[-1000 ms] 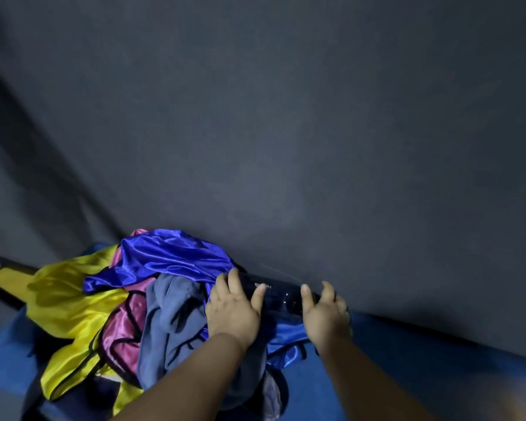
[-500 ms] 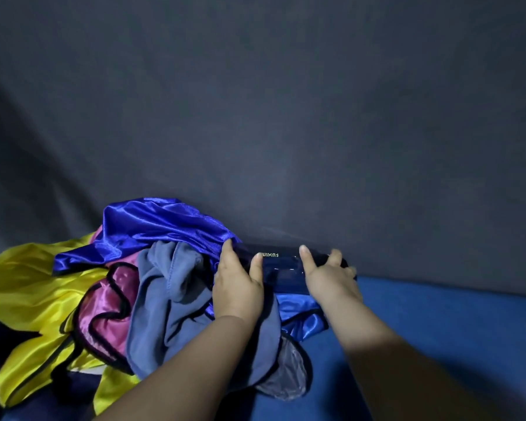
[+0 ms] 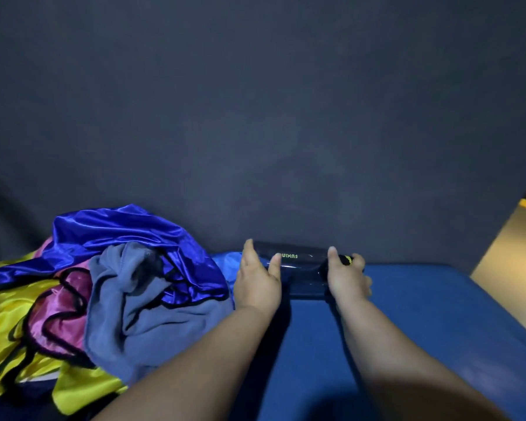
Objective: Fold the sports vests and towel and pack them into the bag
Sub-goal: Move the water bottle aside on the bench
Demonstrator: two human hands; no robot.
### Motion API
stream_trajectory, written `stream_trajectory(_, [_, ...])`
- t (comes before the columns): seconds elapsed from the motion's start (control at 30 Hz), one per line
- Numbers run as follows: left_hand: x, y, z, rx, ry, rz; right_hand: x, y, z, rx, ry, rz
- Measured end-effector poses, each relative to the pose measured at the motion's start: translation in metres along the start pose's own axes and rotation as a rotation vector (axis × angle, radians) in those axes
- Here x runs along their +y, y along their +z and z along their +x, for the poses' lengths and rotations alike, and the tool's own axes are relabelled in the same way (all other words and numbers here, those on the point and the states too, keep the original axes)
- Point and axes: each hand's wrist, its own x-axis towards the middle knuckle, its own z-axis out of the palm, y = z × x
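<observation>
Dark, shiny material lies under both hands: it is the bag [image 3: 301, 265], rolled into a long tube with yellow letters on it. The left hand [image 3: 257, 281] rests on the left end of the bag, with its fingers rather straight and the thumb laid over the top. The right hand [image 3: 345, 276] is at the right end of the bag, and its fingers seem to curl round that end, so the two hands are apart with the middle of the bag between them. The bag lies on the blue bench [image 3: 438, 314], close against the dark backdrop [image 3: 255, 117] behind it. Left of the bag there is a loose heap of cloth. A grey towel [image 3: 140, 299] is the nearest to the bag and hangs over the front of the heap. A shiny blue vest [image 3: 119, 232] lies on top, a pink vest [image 3: 64, 305] is further left, and a yellow vest [image 3: 6, 323] is the furthest from the bag. Nothing in the heap looks folded, so I judge that the task is at its very beginning and that the step in hand is to set the bag ready. The next move probably calls for unrolling and opening the bag, or putting it to the side, and then pulling one piece out of the heap onto the free bench in front of the bag to fold it flat.
</observation>
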Motion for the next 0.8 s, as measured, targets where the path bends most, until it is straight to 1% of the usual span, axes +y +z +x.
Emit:
stream_trajectory(0.23, [0.026,0.063,-0.001,-0.191,-0.022,-0.106,0.014,-0.051,0.046,0.132,-0.081,0.001])
stream_trajectory(0.53, [0.074,0.147,0.002,-0.303,-0.009,-0.150,0.034,-0.108,0.119,0.249,-0.146,-0.055])
stream_trajectory(0.7, [0.085,0.188,-0.003,-0.415,0.013,-0.131,0.055,-0.137,0.151,0.330,-0.183,-0.076])
stream_trajectory(0.8, [0.088,0.204,-0.004,-0.456,0.020,-0.135,0.066,-0.147,0.164,0.325,-0.205,-0.089])
